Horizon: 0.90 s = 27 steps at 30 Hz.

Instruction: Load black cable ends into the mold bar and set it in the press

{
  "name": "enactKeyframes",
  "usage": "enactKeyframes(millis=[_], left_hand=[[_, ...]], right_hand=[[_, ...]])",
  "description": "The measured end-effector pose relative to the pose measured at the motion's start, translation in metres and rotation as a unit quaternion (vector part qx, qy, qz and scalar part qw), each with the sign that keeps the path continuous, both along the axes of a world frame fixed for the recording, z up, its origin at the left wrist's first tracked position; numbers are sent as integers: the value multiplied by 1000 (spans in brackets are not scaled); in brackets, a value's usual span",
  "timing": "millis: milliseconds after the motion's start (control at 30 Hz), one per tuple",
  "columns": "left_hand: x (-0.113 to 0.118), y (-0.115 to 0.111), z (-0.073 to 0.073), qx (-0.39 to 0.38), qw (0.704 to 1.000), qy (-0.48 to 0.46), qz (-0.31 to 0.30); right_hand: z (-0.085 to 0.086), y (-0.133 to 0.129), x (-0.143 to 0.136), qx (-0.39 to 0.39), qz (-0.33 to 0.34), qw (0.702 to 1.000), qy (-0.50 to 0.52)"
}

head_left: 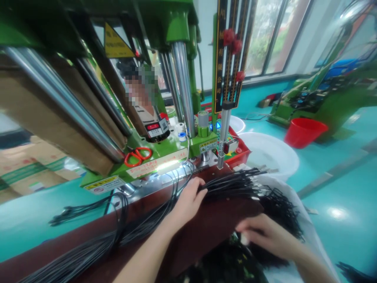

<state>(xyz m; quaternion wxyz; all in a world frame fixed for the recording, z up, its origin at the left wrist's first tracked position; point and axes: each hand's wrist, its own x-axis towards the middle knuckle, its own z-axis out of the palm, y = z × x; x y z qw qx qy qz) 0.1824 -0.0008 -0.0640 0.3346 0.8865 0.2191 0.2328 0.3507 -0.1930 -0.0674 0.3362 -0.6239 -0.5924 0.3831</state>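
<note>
A person's left hand (188,200) grips a bundle of black cables (232,184) on the brown bench (206,232), at six o'clock from the green press (165,153). The right hand (265,236), fingers loosely curled, sorts cable ends at four o'clock; feeding calls for separating one.

Bundle of thin black cables (229,182): many strands laid roughly parallel across the dark red-brown desk (206,228), running from lower left to upper right, ends fanned out past the desk's right edge. A tangled heap of black cables (279,212) lies below that edge in a white bag.
</note>
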Motion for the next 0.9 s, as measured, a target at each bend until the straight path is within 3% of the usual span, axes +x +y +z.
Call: enactKeyframes(millis=[100,167,300,400,500,567,633,767,900], left_hand=[[-4,2,1,-9,999,-49,12],[-8,4,3,-93,994,-55,-2],[-13,8,8,-284,954,-52,-77],[-10,5,5,-283,953,-34,-100],[-5,-3,1,-240,964,5,-114],[1,-8,2,-224,966,20,-125],[9,-11,7,-227,964,17,-140],[34,-15,24,-276,944,-20,-181],[57,-14,29,-319,933,-63,-152]], right_hand=[[1,23,-21,27,-13,996,82],[-3,38,-29,46,-17,980,193],[7,68,-33,181,-39,886,426],[35,83,-27,288,-97,839,452],[59,87,-19,301,-124,856,402],[64,86,-15,272,-119,875,383],[63,83,-11,248,-120,881,384],[54,83,-2,241,-132,867,415],[42,88,8,232,-168,862,418]])
